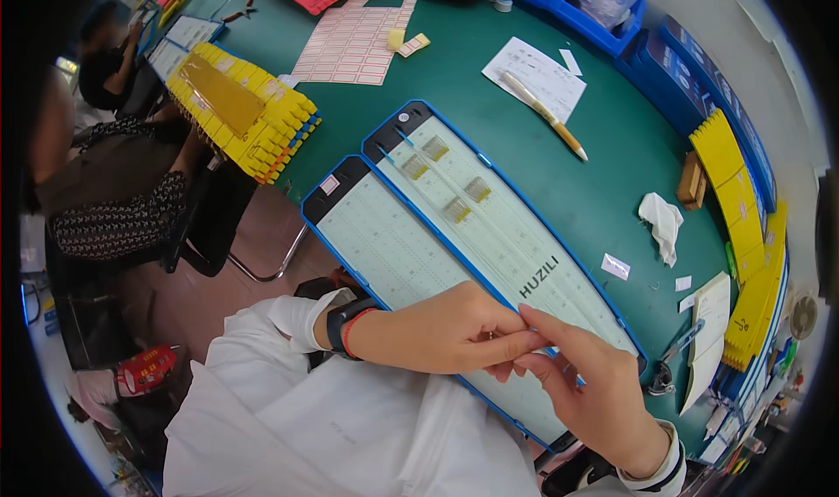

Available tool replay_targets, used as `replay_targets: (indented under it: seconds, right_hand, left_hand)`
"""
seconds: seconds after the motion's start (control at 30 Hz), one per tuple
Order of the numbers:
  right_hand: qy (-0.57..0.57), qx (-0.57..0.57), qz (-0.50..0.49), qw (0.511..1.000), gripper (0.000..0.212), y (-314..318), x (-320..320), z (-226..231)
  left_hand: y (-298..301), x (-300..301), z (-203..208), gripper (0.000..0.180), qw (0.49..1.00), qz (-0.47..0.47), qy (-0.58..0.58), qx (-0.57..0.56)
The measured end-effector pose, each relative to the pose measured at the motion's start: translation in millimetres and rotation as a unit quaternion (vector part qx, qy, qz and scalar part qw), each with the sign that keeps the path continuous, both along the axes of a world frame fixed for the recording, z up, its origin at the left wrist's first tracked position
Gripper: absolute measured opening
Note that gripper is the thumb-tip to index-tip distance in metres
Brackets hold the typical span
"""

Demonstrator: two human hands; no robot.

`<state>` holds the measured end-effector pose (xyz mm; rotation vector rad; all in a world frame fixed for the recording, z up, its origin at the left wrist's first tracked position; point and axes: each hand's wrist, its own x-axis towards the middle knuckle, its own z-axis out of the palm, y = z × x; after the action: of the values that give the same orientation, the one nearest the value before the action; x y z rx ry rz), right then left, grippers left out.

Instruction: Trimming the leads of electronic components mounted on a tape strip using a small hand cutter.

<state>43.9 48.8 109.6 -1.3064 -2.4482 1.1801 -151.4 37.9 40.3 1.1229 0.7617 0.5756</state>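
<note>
My left hand (450,327), with a dark watch and a red band at the wrist, reaches across the lower part of a long, blue-edged case (389,235). Its fingers are closed in a pinch. My right hand (603,396) comes from the lower right, thumb and forefinger pinched, and the fingertips of both hands meet. Whatever they hold is too small to make out. The case lies opened in two pale, dotted halves with black ends. Several small square metallic-looking pieces (477,189) lie on its right half, beside thin blue strips (385,154).
A stack of yellow cards (236,104) sits at the left table edge. Farther back are label sheets (358,47) and blue bins (603,8). A pen (555,126) rests on paper; a crumpled tissue (662,226) and yellow packs (738,209) lie rightward. Another person (109,69) sits at left.
</note>
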Motion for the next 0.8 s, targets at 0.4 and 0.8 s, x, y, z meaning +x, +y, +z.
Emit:
replay_targets:
  seconds: [0.4, 0.8]
  right_hand:
    - [0.164, -0.143, -0.215, 0.952, 0.013, 63, -27, -18]
    - [0.185, -0.039, -0.178, 0.966, 0.014, 105, -118, -90]
  left_hand:
    - [35, -84, -22, 0.072, 0.663, 0.325, 0.501, 0.452]
    - [33, -76, -52, 0.058, 0.699, 0.386, 0.476, 0.369]
